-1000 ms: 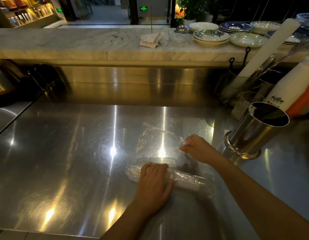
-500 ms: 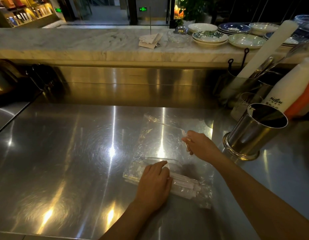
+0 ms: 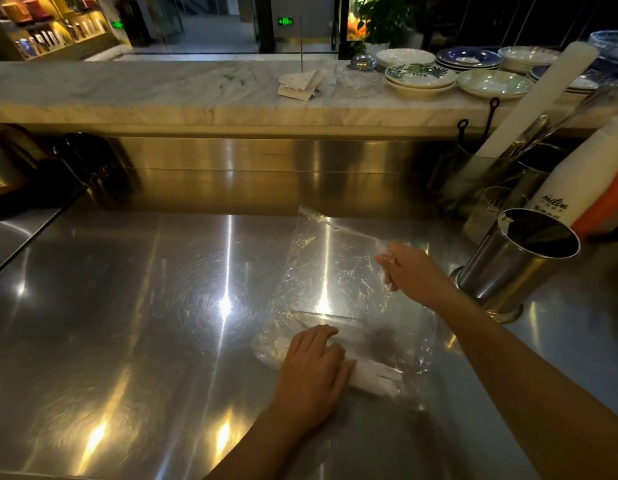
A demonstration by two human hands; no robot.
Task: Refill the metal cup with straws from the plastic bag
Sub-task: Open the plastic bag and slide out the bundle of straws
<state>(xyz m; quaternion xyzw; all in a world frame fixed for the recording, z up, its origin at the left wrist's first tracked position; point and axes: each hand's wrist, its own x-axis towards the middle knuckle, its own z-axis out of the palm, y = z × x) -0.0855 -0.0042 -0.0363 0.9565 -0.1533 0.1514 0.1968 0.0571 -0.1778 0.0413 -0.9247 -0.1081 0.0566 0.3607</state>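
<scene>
A clear plastic bag lies unfolded flat on the steel counter, its mouth pointing away from me. A bundle of white wrapped straws sits at its near end. My left hand presses down on the straws through the plastic. My right hand pinches the bag's far right edge. The metal cup stands to the right, tilted in this wide view, dark inside with a white scrap at its rim.
Behind the cup stand a white bottle, an orange bottle, a glass and a container of utensils with a white roll. A marble ledge carries plates and paper slips. Steel counter stretches left.
The bag has been unrolled away from me and now lies spread out. My right hand moved farther out with the bag's edge; my left hand stayed on the straws.
</scene>
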